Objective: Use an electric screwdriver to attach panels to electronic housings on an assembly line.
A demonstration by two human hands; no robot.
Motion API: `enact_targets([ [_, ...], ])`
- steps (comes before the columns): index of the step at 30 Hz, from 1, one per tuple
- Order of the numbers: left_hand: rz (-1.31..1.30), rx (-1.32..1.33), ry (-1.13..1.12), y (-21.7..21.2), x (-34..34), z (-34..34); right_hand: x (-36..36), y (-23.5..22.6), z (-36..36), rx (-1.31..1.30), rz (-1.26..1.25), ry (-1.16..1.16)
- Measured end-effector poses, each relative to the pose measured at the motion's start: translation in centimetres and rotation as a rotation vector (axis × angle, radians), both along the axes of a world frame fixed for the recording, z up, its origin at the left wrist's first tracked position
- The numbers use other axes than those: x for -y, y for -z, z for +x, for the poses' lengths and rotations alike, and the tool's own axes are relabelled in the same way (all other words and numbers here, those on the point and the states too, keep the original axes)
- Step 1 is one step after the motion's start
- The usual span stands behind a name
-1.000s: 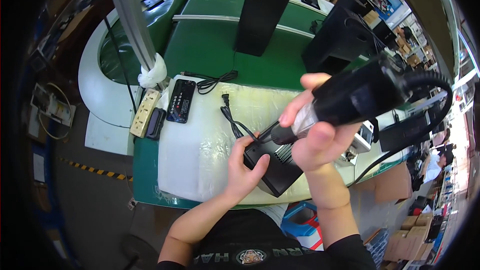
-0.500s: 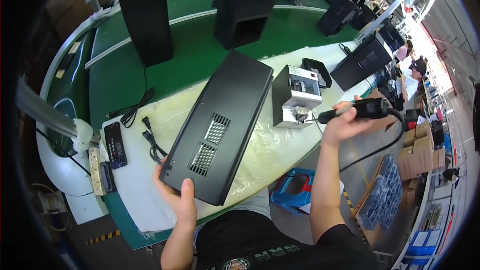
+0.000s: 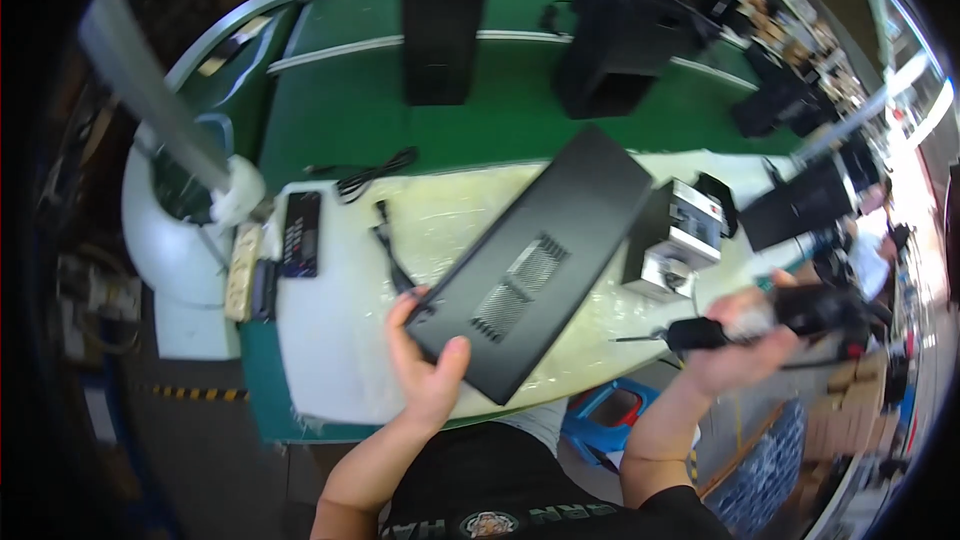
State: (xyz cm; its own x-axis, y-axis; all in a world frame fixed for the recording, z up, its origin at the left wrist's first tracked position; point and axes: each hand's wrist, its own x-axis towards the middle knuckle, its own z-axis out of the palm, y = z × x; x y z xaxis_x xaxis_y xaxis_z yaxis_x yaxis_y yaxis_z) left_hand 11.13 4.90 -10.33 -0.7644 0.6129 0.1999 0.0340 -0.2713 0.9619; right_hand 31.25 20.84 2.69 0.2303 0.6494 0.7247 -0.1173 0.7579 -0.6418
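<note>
My left hand [image 3: 428, 372] grips the near left corner of a long black casing [image 3: 585, 225], thumb on top and fingers along the edge. The casing lies tilted across the covered bench, showing two silver mesh vents. A short black power cord [image 3: 392, 250] runs out beside my left fingers. On the right, my right hand [image 3: 738, 352] is wrapped round a black electric screwdriver [image 3: 820, 312], held in the air with its thin bit pointing left toward the casing. Motion blurs it, and whether a screw sits on the bit cannot be told. Behind the bit stands a small screw feeder [image 3: 680, 240].
Tall black speaker cabinets [image 3: 447, 30] stand on the green conveyor [image 3: 330, 120] beyond. A black keypad panel [image 3: 301, 233], a power strip [image 3: 242, 270] and a coiled cable [image 3: 375, 175] lie left. A blue stool [image 3: 610, 420] is under the bench edge. A co-worker [image 3: 872, 260] is at far right.
The view has turned left, so the bench appears shifted right. My right hand has brought the screwdriver away from the screw feeder, toward the casing. My left hand keeps its hold on the casing.
</note>
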Motion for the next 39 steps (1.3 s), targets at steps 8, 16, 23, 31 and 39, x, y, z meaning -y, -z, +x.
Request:
enact_targets([
  [8, 0.037, -0.028, 0.032, 0.1, -0.1, -0.2, 5.4, -4.1, -10.4, -0.111, 0.135, -0.776],
  [16, 0.043, -0.108, -0.052, 0.0, -0.6, -0.5, 8.1, -3.5, -16.5, 0.351, -0.011, -0.575],
  [23, 0.021, -0.098, -0.059, -0.1, -0.4, -0.2, 8.7, -4.1, -18.2, 0.469, -0.018, -0.705],
  [31, -0.002, -0.134, -0.021, 0.4, -0.2, -0.8, 7.7, -3.1, -18.5, 0.267, -0.193, -1.122],
  [39, -0.061, -0.098, 0.305, 1.3, 1.7, -2.8, 7.2, -1.0, -18.9, 0.362, -0.020, -1.038],
])
